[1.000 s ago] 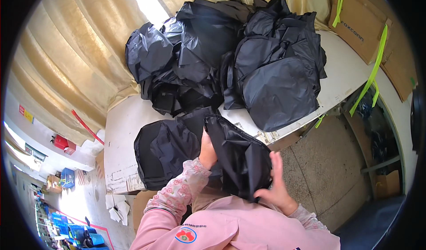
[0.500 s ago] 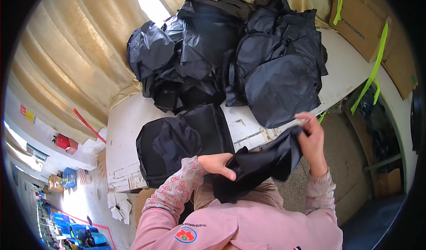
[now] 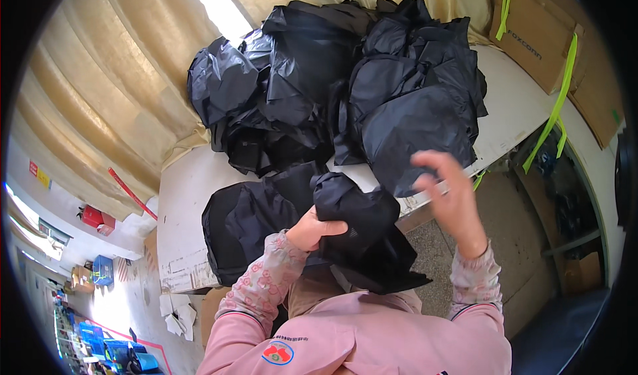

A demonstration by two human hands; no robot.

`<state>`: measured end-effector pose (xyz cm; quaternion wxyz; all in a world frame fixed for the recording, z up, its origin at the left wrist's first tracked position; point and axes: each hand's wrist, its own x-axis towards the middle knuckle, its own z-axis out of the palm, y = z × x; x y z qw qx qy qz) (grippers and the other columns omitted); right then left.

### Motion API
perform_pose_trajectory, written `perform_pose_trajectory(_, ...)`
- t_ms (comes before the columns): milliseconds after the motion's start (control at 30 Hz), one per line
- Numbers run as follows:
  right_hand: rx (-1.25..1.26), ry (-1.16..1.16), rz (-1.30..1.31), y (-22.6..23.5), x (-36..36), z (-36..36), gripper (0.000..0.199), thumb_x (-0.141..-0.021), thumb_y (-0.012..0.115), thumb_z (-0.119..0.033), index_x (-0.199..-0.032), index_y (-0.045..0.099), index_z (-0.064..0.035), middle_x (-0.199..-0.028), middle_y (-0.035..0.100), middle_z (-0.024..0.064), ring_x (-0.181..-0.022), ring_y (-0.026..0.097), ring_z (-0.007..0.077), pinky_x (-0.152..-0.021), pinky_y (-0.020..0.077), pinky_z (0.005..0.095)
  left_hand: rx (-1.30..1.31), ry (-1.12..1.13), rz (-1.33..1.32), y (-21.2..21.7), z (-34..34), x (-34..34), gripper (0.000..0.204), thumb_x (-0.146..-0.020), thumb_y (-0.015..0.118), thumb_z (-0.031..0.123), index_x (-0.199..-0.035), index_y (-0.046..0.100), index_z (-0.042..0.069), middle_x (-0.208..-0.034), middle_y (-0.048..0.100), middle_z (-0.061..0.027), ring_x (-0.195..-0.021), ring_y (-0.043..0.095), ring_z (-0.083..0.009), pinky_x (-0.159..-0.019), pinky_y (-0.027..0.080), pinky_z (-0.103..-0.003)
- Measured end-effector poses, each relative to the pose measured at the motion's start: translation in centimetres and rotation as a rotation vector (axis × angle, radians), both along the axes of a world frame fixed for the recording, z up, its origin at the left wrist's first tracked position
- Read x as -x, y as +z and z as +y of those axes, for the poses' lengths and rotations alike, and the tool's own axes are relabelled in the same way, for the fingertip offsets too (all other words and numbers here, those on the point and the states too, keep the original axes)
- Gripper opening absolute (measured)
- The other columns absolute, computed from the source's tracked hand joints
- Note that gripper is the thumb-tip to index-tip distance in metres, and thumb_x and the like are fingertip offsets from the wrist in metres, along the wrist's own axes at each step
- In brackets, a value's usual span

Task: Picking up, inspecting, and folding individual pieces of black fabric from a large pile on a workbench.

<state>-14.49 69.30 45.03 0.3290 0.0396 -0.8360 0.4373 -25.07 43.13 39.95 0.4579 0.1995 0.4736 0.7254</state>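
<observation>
My left hand [image 3: 315,228] grips a bunched black fabric piece [image 3: 362,235] in front of my chest, at the near edge of the white table [image 3: 179,195]. The cloth hangs down toward my lap. My right hand [image 3: 450,190] is raised to the right of the cloth, fingers apart, touching nothing. A flat stack of black fabric [image 3: 249,219] lies on the table just left of my left hand.
A large heap of black bags and fabric [image 3: 345,82] fills the far part of the table. Beige curtains [image 3: 100,96] hang behind. Cardboard boxes with green straps [image 3: 541,36] stand at the upper right. Bare concrete floor lies to my right.
My right hand has let go of the cloth's far end and lifted free. The cloth, stretched out between both hands before, is now bunched in my left hand.
</observation>
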Motion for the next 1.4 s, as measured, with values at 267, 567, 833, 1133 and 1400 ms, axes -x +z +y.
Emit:
perform_pose_trajectory(267,-0.124,0.216,0.094,-2.0,0.8,-4.0,0.036,-0.075,0.076,-0.011,-0.106,0.062,-0.0029,-0.08,0.061,0.0128,-0.072,0.061,0.0306,-0.063,0.0479,0.0344,-0.207,0.164,-0.179,-0.7,2.4,0.4,0.04,-0.098,0.053,0.029,-0.129,0.051,0.003,-0.124,0.06,-0.0093,-0.113,0.058,-0.0205,-0.096,0.048,-0.037)
perform_pose_trajectory(567,-0.181,0.248,-0.101,-0.6,0.6,-0.4,0.023,-0.077,0.074,-0.009,-0.096,0.063,-0.0023,-0.074,0.058,0.0107,-0.066,0.057,0.0269,-0.06,0.0449,0.0324,-0.29,0.36,0.089,2.4,-0.5,2.1,0.018,-0.093,0.059,0.009,-0.109,0.062,0.001,-0.1,0.068,-0.0064,-0.091,0.065,-0.016,-0.086,0.051,-0.031)
perform_pose_trajectory(833,-0.286,0.24,-0.031,1.2,0.7,-2.6,0.025,-0.076,0.076,-0.015,-0.096,0.064,-0.0049,-0.076,0.06,0.0099,-0.064,0.06,0.0303,-0.057,0.0467,0.0347,-0.156,0.219,0.599,6.8,-0.1,2.1,0.068,-0.086,0.066,0.0,-0.143,0.029,0.005,-0.115,0.06,-0.0058,-0.103,0.058,-0.0117,-0.091,0.045,-0.024)
perform_pose_trajectory(1133,-0.432,0.254,-0.169,2.1,0.5,-1.7,0.021,-0.081,0.071,-0.025,-0.088,0.064,-0.0065,-0.073,0.062,0.0114,-0.068,0.061,0.0342,-0.057,0.0474,0.0388,0.391,0.169,1.125,7.6,-1.2,3.7,0.013,-0.083,0.072,0.007,-0.091,0.065,0.001,-0.076,0.061,0.0002,-0.065,0.05,-0.0047,-0.059,0.043,-0.021)
perform_pose_trajectory(1400,0.225,0.265,-0.171,6.0,1.8,3.4,0.014,-0.089,0.065,-0.014,-0.09,0.063,0.0001,-0.077,0.06,-0.0009,-0.075,0.054,0.0045,-0.066,0.0432,0.0231,0.349,0.24,0.569,-1.6,-5.0,6.7,0.029,-0.089,0.065,0.01,-0.115,0.057,0.002,-0.089,0.063,-0.0022,-0.081,0.06,-0.0099,-0.075,0.05,-0.024)
